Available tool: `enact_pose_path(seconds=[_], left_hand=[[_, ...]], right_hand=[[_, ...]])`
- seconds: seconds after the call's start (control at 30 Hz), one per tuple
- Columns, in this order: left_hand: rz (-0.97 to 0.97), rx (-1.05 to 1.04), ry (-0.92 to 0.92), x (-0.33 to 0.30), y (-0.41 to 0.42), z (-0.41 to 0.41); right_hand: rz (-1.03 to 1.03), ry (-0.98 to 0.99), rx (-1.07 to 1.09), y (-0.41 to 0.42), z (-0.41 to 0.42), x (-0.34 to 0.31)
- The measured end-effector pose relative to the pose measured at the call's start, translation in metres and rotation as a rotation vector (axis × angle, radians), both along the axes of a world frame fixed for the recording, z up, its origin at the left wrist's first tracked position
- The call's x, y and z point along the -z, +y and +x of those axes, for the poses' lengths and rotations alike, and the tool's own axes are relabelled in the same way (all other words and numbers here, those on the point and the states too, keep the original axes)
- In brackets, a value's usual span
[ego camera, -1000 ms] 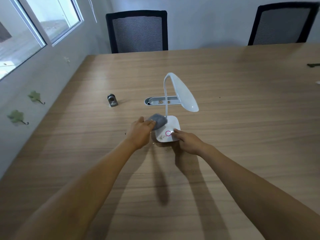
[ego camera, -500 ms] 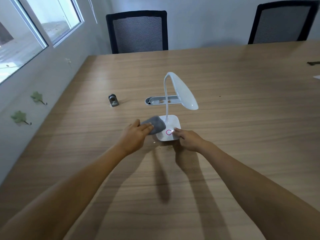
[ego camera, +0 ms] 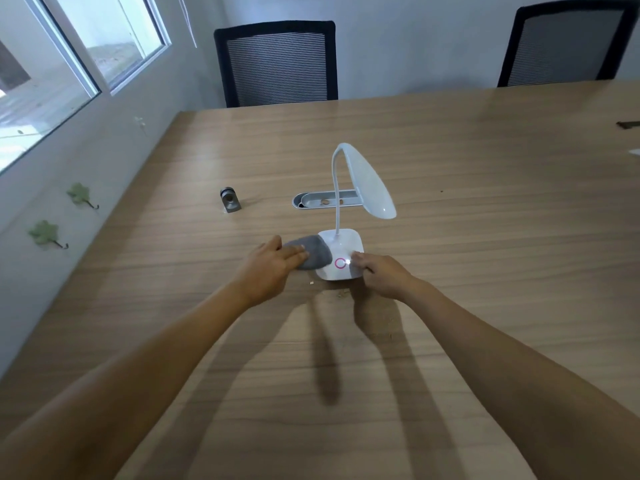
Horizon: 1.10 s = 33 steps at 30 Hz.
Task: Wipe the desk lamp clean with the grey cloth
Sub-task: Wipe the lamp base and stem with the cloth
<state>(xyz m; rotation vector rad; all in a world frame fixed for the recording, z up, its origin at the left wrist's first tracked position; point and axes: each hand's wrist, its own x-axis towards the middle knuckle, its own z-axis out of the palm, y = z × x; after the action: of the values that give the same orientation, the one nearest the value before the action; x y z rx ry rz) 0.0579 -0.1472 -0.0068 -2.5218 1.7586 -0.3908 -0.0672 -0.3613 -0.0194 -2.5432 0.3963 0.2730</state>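
Observation:
A white desk lamp (ego camera: 343,244) stands upright in the middle of the wooden table (ego camera: 485,237), with a thin bent neck, a drooping oval head and a square base carrying a pink ring. My left hand (ego camera: 270,268) presses the grey cloth (ego camera: 313,254) against the left side of the base. My right hand (ego camera: 384,275) grips the base's front right corner, fingertips touching beside the pink ring. Small crumbs lie on the table just in front of the base.
Behind the lamp sits an open grey cable slot (ego camera: 325,200) in the tabletop, and a small metal cylinder piece (ego camera: 229,200) to its left. Two black mesh chairs (ego camera: 277,64) stand at the far edge. A wall with windows runs along the left.
The lamp base was tipped up toward me one second ago and now rests flat. My left hand with the cloth has slid left and down along the base's left side.

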Motion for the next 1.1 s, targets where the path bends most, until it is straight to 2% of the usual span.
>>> enact_pose_path(seconds=[0.1,0.27,0.4,0.63,0.83,0.97,1.1], left_hand=[[-0.072,0.036,-0.055,0.002,-0.023,-0.007],[0.096,0.005,-0.028,0.008,-0.063,-0.02],[0.265,-0.14,0.103,0.005,-0.074,-0.028],[0.414,-0.126,0.266,-0.022,-0.047,-0.016],[0.264,-0.244,0.157,-0.026,-0.059,-0.015],[0.389,-0.23,0.259,-0.015,-0.061,-0.026],[0.568,-0.217,0.349,-0.05,-0.045,-0.029]], right_hand=[[-0.021,-0.091,0.079,0.0,-0.006,0.007],[-0.053,-0.07,-0.047,0.005,-0.02,0.012],[-0.115,0.003,-0.124,0.002,-0.015,0.006],[-0.115,0.081,-0.11,-0.006,-0.012,0.008],[-0.122,0.102,-0.122,-0.01,-0.008,0.01],[-0.106,0.12,-0.12,-0.01,-0.006,0.009],[-0.094,0.125,-0.099,-0.01,-0.004,0.011]])
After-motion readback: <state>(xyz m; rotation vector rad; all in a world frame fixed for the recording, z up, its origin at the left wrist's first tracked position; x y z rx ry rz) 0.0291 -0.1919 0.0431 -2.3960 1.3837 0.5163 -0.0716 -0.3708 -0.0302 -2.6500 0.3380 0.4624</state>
